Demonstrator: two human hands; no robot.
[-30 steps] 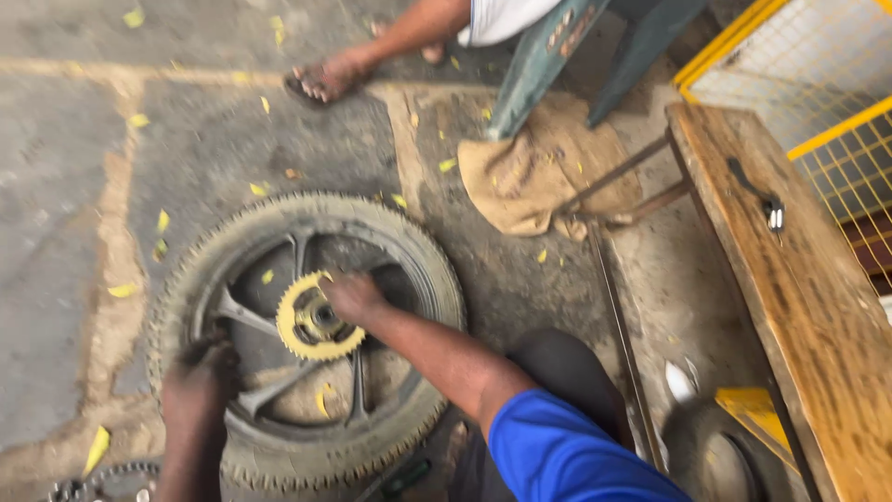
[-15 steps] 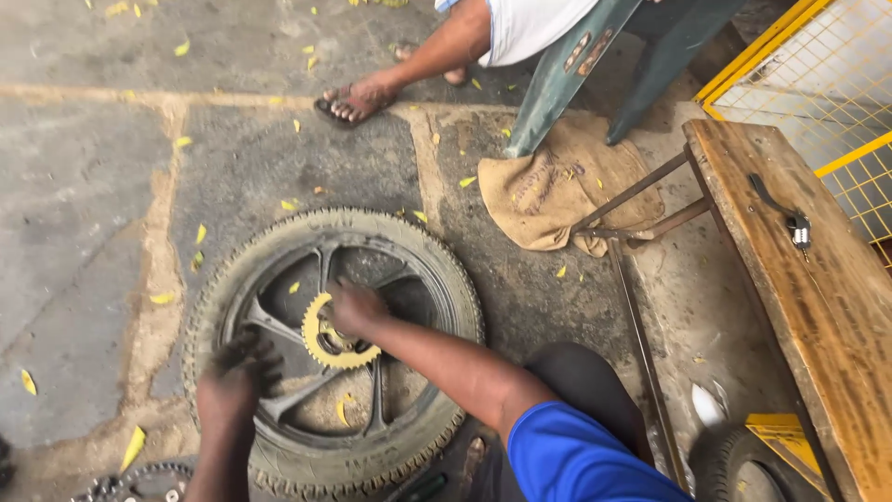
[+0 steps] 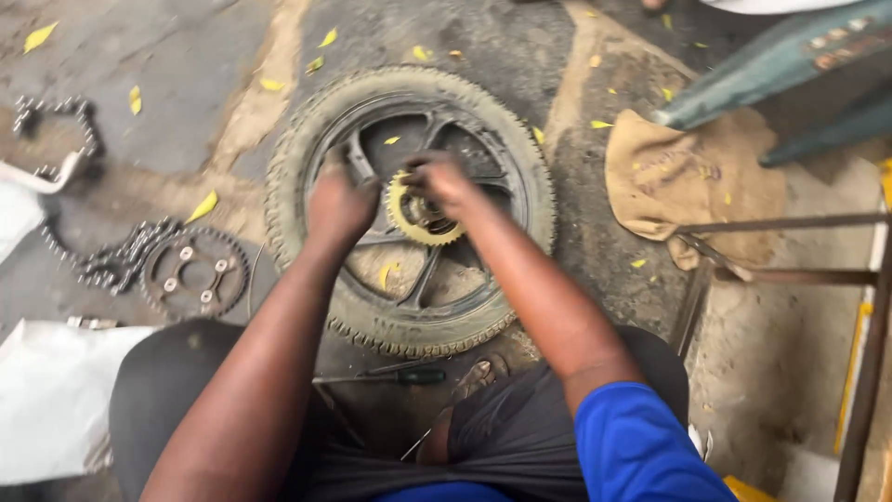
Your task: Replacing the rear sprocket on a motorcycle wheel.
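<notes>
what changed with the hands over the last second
The left hand moved from the tyre's edge up onto a spoke of the black motorcycle wheel. The right hand stayed on the yellow toothed sprocket at the hub. The wheel still lies flat on the concrete.

yellow sprocket (image 3: pixel 409 218), black knobbly tyre (image 3: pixel 307 149), blue sleeve (image 3: pixel 641 446)

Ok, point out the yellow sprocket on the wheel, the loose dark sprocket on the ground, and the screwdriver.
yellow sprocket (image 3: pixel 401 221), head view, on its toothed left rim.
dark sprocket (image 3: pixel 195 273), head view, on its flat face near the centre.
screwdriver (image 3: pixel 420 376), head view, on its dark handle.
</notes>
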